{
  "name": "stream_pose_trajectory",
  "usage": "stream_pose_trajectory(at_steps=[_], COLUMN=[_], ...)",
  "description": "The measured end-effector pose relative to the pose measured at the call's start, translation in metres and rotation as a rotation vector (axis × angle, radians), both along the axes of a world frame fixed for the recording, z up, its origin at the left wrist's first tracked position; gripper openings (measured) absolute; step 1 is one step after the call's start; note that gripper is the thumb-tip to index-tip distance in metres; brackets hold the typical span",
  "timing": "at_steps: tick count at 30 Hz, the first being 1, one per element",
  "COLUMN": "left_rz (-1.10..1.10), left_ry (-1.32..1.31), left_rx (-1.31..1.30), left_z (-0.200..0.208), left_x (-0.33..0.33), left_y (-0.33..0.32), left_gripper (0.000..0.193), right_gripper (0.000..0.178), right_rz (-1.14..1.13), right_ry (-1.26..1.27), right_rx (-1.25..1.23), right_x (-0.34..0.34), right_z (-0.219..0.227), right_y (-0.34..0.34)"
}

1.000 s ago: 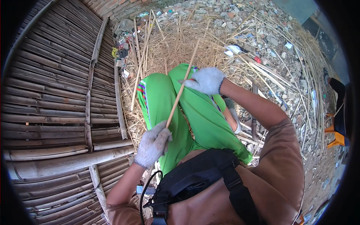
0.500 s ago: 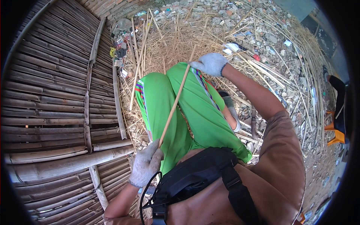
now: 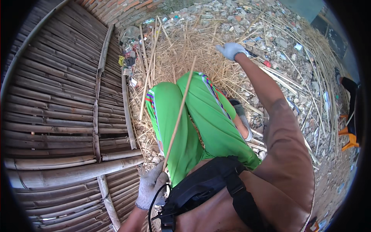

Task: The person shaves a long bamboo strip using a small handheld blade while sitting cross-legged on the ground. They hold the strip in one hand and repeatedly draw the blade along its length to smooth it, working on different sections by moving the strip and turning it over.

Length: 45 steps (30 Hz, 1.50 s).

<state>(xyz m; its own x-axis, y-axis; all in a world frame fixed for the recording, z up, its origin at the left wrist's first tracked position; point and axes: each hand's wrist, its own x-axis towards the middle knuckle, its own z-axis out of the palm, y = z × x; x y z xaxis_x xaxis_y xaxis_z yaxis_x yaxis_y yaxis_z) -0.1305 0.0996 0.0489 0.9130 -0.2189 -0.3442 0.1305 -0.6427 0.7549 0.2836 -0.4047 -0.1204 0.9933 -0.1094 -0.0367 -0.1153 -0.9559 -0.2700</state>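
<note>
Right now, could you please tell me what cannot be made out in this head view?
In the head view:
- The lower end of the stick: hidden by the left hand.
- The palm of the right hand, and anything in it: hidden by the back of that hand.
- The wearer's left foot: hidden by the green trousers.
- The other person: cut off by the dark fisheye rim.

I'm standing in what looks like a rough outdoor work yard: the ground is broken stone and litter, strewn with straw-coloured shavings and long pale strips. Bamboo slats line its left edge, a brick wall its far left corner, and an orange stool-like seat stands near the right.
</note>
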Motion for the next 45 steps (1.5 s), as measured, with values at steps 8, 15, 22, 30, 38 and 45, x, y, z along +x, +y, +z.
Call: stream_pose_trajectory(at_steps=[8, 15, 22, 30, 38, 45], left_rz=[0.141, 0.035, -0.115, -0.181, -0.171, 0.003], left_ry=[0.237, 0.195, -0.077, -0.151, -0.153, 0.040], left_rx=[-0.207, -0.130, 0.030, 0.076, 0.099, 0.071], left_z=[-0.016, -0.028, -0.042, -0.028, -0.011, -0.024], left_x=[0.060, 0.106, 0.108, 0.064, 0.030, 0.041], left_y=[-0.034, -0.049, -0.047, -0.024, -0.005, -0.014], left_gripper=[0.044, 0.053, 0.051, 0.042, 0.046, 0.043], right_gripper=[0.088, 0.089, 0.082, 0.081, 0.089, 0.094], right_rz=[0.319, 0.444, 0.405, 0.303, 0.078, 0.121], right_ry=[-0.026, 0.106, 0.134, 0.128, 0.105, -0.100], right_rx=[0.184, 0.078, 0.054, 0.035, -0.023, 0.415], right_x=[-0.100, -0.145, -0.151, -0.101, -0.033, -0.088], right_z=[0.047, 0.069, 0.076, 0.042, -0.008, 0.028], right_y=[0.105, 0.136, 0.133, 0.083, -0.006, 0.089])
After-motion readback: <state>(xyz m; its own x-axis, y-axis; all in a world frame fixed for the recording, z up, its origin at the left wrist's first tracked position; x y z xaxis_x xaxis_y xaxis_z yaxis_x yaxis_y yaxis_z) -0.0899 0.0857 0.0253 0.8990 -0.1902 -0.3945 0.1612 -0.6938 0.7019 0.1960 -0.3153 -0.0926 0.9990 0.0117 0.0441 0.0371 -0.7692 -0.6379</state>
